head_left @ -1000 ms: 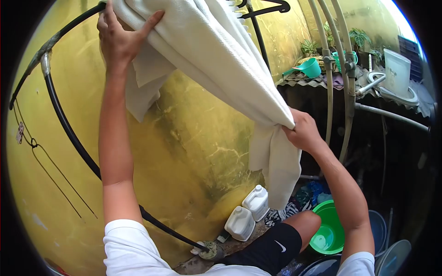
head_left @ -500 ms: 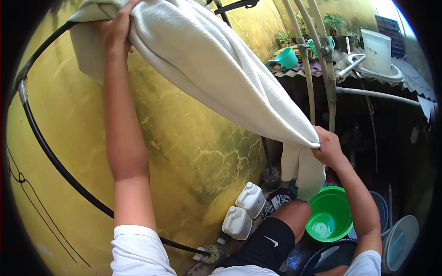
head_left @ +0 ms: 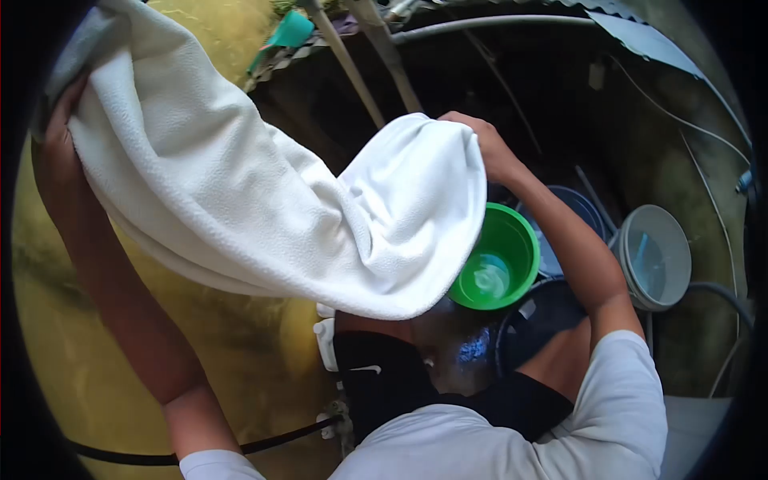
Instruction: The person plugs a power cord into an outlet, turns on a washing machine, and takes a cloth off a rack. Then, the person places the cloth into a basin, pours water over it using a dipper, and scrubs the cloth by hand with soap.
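A large white cloth (head_left: pixel 232 176) hangs in folds between my two hands, sagging in the middle above my lap. At the upper left my left hand (head_left: pixel 61 152) is closed on the cloth's far left part, its fingers partly behind the fabric. My right hand (head_left: pixel 478 146) grips the cloth's right end near the centre top, with the fingertips partly hidden by it. The cloth's right edge overlaps the rim of a green basin (head_left: pixel 522 240) in the view; whether they touch I cannot tell.
Right of the green basin are a dark tub (head_left: pixel 532 320) and a pale bucket (head_left: pixel 662 256). A teal dipper (head_left: pixel 292 30) lies at the top by upright pipes (head_left: pixel 350 64). A black rod (head_left: pixel 144 458) crosses the lower left, and a yellow wall (head_left: pixel 104 360) stands at left.
The view has turned right and down. My right hand has lifted its end of the cloth relative to the basin, and the cloth now sags between my hands. Both hands still hold it.
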`<state>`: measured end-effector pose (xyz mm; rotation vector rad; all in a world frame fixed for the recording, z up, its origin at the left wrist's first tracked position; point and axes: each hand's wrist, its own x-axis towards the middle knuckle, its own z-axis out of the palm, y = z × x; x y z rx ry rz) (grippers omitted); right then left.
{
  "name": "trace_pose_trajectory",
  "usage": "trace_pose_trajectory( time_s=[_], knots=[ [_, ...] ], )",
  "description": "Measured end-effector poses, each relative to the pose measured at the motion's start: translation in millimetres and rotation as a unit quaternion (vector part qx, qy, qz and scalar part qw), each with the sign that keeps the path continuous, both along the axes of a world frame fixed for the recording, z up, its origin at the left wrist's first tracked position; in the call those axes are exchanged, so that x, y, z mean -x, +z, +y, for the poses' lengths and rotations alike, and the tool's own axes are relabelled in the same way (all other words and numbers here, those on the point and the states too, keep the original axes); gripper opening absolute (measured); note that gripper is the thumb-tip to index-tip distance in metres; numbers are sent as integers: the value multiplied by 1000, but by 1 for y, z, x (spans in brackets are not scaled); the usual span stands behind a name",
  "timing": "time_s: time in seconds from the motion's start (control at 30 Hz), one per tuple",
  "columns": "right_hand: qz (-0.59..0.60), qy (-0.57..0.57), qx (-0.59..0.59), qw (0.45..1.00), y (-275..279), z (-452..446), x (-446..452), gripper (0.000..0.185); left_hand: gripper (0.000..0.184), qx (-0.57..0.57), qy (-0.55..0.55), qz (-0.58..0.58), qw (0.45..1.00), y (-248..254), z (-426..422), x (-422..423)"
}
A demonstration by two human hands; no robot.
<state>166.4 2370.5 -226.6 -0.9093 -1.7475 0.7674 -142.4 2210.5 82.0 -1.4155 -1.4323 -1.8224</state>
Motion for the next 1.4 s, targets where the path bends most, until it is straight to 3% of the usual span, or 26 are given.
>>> trace_pose_trajectory(
  time_s=[0.23,0.27,0.3,0.4,0.47,0.5,0.57,0.67,0.73,0.8,0.83,0.9,0.97,1.0,1.07,1.13,1.17,1.2,1.27,1.33,1.4],
  knots=[
    [-4,-92,127,988,-76,8,-60,22,38,33,-195,-15,980,-126,50,-98],
    [-7,-101,134,986,-93,4,-70,22,47,27,-248,-28,968,-143,53,-115],
    [-42,-103,129,985,-112,1,-80,25,57,21,-299,-42,953,-159,55,-131],
    [-148,-111,115,976,-166,-18,-117,36,52,22,-368,-18,929,-205,73,-168],
    [-298,-91,177,933,-208,-38,-154,49,48,20,-421,-2,907,-232,83,-194],
    [-301,-96,185,931,-205,-49,-172,49,48,21,-441,0,897,-244,87,-206],
    [-249,-11,417,874,-189,-63,-199,63,47,-1,-471,22,882,-263,98,-218],
    [-228,12,445,866,-157,-97,-193,71,49,26,-481,1,877,-280,120,-232],
    [-25,209,568,795,-135,-118,-170,79,50,49,-487,-16,872,-292,132,-239],
    [56,121,485,864,-170,-126,-140,82,53,59,-505,-1,861,-312,126,-240],
    [59,114,487,864,-189,-127,-127,82,53,62,-514,3,856,-325,123,-240],
    [-8,134,331,934,-223,-126,-116,76,57,144,-487,45,861,-380,102,-223],
    [-77,163,510,841,-235,-118,-155,66,62,252,-466,69,845,-437,78,-203],
    [-16,150,572,806,-211,-117,-185,53,58,334,-452,87,822,-467,66,-193],
    [9,-18,501,865,-186,-120,-262,42,49,518,-398,166,739,-502,45,-174],
    [-30,-282,356,890,-192,-127,-346,30,53,584,-383,321,640,-551,39,-155],
    [-229,-406,243,851,-211,-129,-400,31,53,585,-388,323,634,-555,38,-160],
    [-311,-463,234,796,-218,-137,-430,33,49,611,-369,359,602,-558,35,-166],
    [-365,-456,302,753,-228,-159,-443,34,47,654,-357,389,541,-565,28,-173],
    [-452,-402,280,745,-257,-167,-443,33,47,678,-365,378,515,-580,42,-179],
    [-530,-342,240,738,-278,-157,-444,33,51,728,-389,365,431,-618,65,-185]
  ],
)
